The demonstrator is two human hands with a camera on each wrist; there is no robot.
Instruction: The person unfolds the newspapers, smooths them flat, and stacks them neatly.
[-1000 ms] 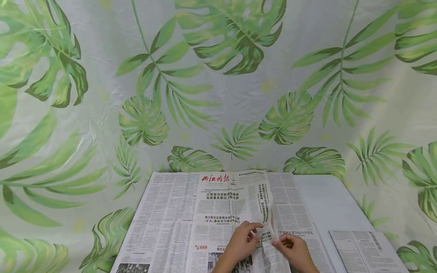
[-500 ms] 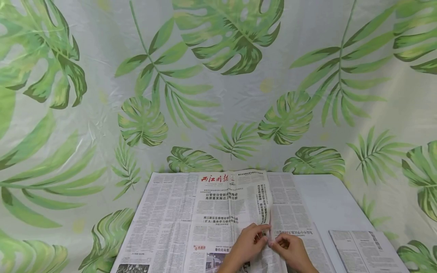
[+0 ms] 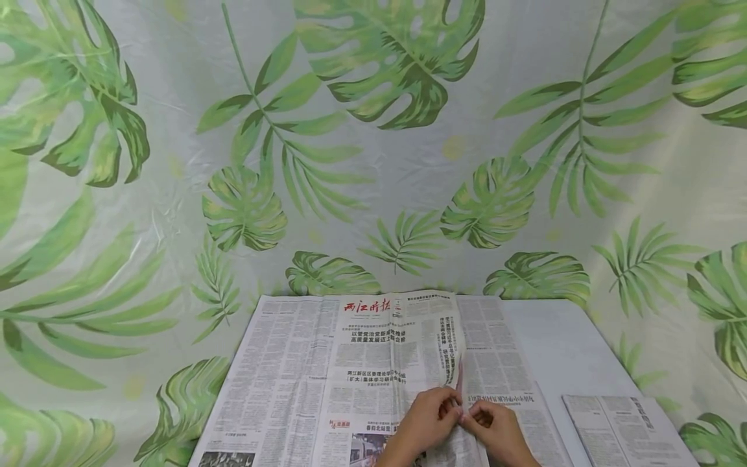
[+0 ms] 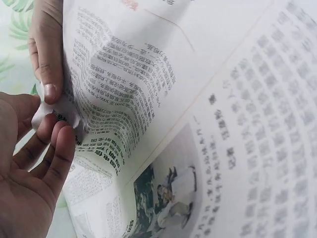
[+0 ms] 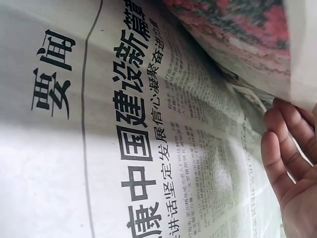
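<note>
A spread-out newspaper [image 3: 367,350] with a red masthead lies across the table. Its front page is lifted along the right edge, where both hands meet. My left hand [image 3: 428,415] pinches that edge between thumb and fingers; the left wrist view shows a crumpled bit of paper [image 4: 59,116] at its fingertips. From the other side my right hand [image 3: 496,428] pinches the same edge, close to the left fingertips. In the right wrist view its fingers curl at the lifted sheet, above a page with large black headline characters [image 5: 136,144].
A smaller folded newspaper [image 3: 618,428] lies at the front right of the white table [image 3: 554,337]. Behind the table hangs a leaf-patterned cloth [image 3: 403,162], which also shows along both sides.
My left hand has shifted right along the page and my right hand slightly left, so the fingertips now meet at the edge. The front page's right edge has drawn slightly left.
</note>
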